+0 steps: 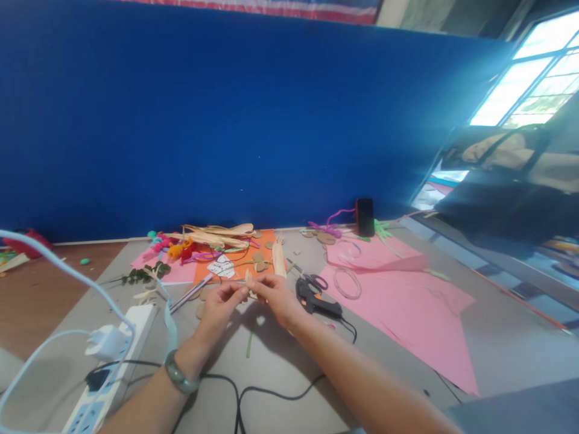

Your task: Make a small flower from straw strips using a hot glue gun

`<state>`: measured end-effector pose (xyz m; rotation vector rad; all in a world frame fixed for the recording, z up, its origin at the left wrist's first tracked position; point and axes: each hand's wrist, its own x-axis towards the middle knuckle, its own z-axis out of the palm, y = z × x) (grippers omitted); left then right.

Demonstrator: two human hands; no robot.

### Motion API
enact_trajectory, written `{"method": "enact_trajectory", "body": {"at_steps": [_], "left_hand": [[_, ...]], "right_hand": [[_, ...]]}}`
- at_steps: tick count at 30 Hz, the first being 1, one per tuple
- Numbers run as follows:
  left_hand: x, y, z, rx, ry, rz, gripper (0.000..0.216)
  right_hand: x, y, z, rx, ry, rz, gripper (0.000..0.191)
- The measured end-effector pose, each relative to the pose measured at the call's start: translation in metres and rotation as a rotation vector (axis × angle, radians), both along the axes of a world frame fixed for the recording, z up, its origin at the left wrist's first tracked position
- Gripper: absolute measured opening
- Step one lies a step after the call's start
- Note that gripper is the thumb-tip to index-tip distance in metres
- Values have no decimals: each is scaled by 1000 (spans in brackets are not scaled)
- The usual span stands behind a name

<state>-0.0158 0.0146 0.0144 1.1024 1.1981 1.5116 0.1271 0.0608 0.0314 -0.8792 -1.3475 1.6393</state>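
Above the table's near middle, my left hand (222, 304) and my right hand (275, 294) meet with fingertips pinched together. Between them is a small pale strip (248, 278), perhaps dried husk; its lower part is hidden by my fingers. Both hands are closed on it. A black glue gun (319, 299) lies just right of my right hand, with scissors (316, 282) behind it. Beyond my hands, an orange sheet (248, 271) bears round brown discs (259, 261) and a bundle of pale husk strips (217, 235). A short green strip (249, 344) lies below my hands.
A white power strip (136, 328) with plugs and cables stands at left. Black cords (280, 395) cross the table's front. Pink sheets (407, 313) and a clear tape ring (347, 283) lie right. A phone (364, 217) leans against the blue partition (253, 120). Colourful pipe cleaners (181, 248) lie back left.
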Motion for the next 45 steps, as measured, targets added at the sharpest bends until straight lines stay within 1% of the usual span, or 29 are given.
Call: {"method": "enact_trajectory", "body": {"at_steps": [4, 13, 16, 20, 26, 32, 37, 45], "left_hand": [[-1, 1, 0, -16, -13, -4, 20], [-2, 2, -5, 32, 42, 96, 16], [-2, 1, -4, 48, 98, 109, 16], [-3, 0, -8, 79, 176, 106, 17], [-6, 1, -14, 110, 219, 107, 16], [-5, 0, -10, 134, 263, 127, 15], [-4, 0, -8, 120, 248, 113, 15], [1, 0, -6, 83, 95, 108, 18]], "right_hand": [[0, 1, -1, -17, 21, 5, 26], [-2, -1, -1, -87, 109, -64, 24], [-3, 0, -4, -123, 140, -85, 24], [-4, -1, -5, -132, 167, -115, 21], [-4, -3, -5, -129, 173, -102, 23], [-4, -2, -7, -157, 169, -57, 22], [-4, -3, -7, -169, 180, -50, 22], [-6, -7, -4, -168, 183, -64, 24]]}}
